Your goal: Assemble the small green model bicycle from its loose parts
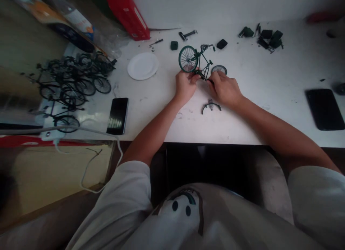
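Observation:
A dark green miniature bicycle (204, 59) is held above the white table, its spoked front wheel on the left and its handlebar at the top. My left hand (185, 84) is closed on the lower frame, just under that wheel. At the rear end of the frame, my right hand (225, 86) is closed with the fingertips against it. A loose-looking spoked wheel (219, 69) shows behind the right fingers; whether it joins the frame is hidden. On the table below the hands lies a curved green fender-like piece (211, 106).
Several finished-looking miniature bicycles (72, 81) crowd the left side. A white plate (143, 66), a phone (118, 116), a screwdriver (156, 42) and a red box (132, 18) are nearby. Small dark parts (271, 39) lie at the back right; a black tablet-like device (325, 109) lies far right.

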A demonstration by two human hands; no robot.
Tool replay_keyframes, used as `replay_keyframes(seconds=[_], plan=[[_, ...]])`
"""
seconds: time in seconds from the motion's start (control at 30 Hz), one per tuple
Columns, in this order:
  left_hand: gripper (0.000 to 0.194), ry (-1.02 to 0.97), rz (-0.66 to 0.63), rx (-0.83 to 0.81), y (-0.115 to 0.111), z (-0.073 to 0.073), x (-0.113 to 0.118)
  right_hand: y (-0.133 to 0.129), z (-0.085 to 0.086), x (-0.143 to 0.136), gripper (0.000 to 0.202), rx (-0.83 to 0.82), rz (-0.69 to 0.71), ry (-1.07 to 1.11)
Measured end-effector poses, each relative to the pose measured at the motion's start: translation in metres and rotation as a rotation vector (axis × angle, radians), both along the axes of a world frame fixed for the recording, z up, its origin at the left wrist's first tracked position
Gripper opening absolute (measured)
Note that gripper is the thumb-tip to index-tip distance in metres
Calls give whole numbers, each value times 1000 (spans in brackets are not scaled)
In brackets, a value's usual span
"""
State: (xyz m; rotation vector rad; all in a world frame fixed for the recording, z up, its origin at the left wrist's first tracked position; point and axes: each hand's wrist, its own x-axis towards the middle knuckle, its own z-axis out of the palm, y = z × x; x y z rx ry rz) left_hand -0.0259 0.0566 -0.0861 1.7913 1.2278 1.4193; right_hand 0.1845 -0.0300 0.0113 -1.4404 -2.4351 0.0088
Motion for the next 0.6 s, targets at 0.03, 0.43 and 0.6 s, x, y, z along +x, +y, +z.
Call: replay_keyframes(seconds=[0.03,0.43,0.6], plan=[[20,4,1,3,-1,2,0,1,0,0,46,13,-17,-2],[25,32,-3,40,-1,2,2,-3,3,-6,49,68,-68,42],[23,-2,-17,99,1,0,-1,3,-1,-2,46,31,13,3]])
